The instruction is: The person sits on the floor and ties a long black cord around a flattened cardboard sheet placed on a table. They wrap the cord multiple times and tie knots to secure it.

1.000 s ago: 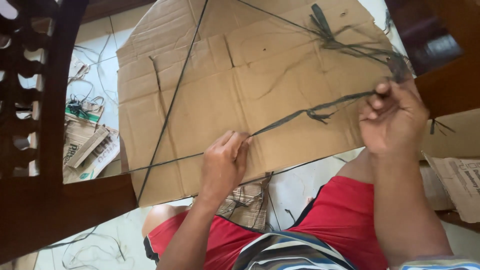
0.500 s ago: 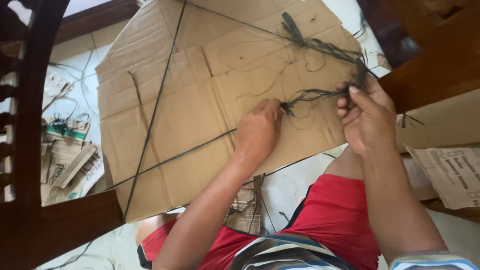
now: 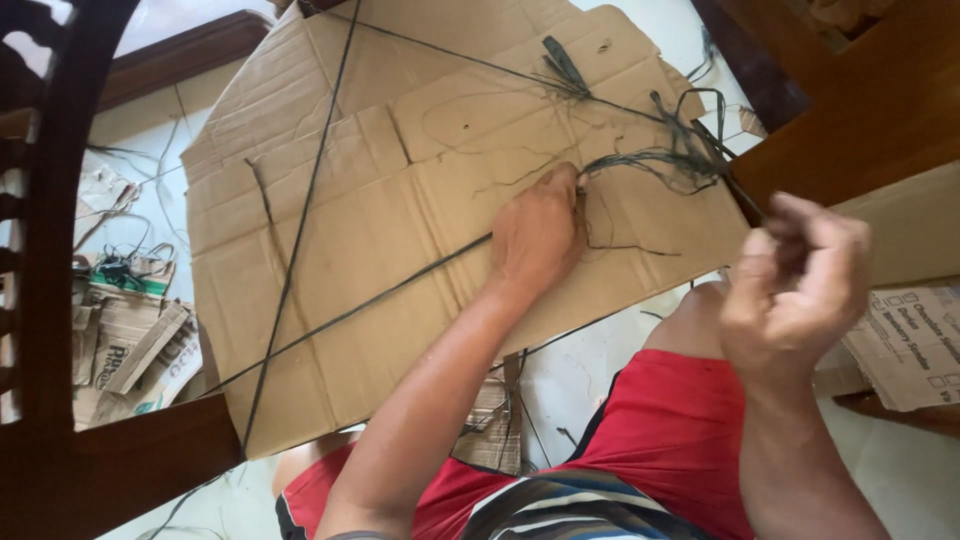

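A flattened brown cardboard sheet lies across my lap and the floor, crossed by thin dark sticks and dark frayed strands. My left hand presses down on the cardboard where a long stick ends, fingers pinched on a loop of the dark strand. My right hand is lifted off the sheet near its right edge, blurred, fingers curled around the end of a dark strand that runs up toward the tangle.
A dark wooden chair stands at the left, wooden furniture at the upper right. Torn printed cardboard scraps and loose strands litter the white floor; a printed box flap lies at the right.
My left hand slid along the stick up and to the right. My right hand pulled away from the tangle toward me, drawing the strand.
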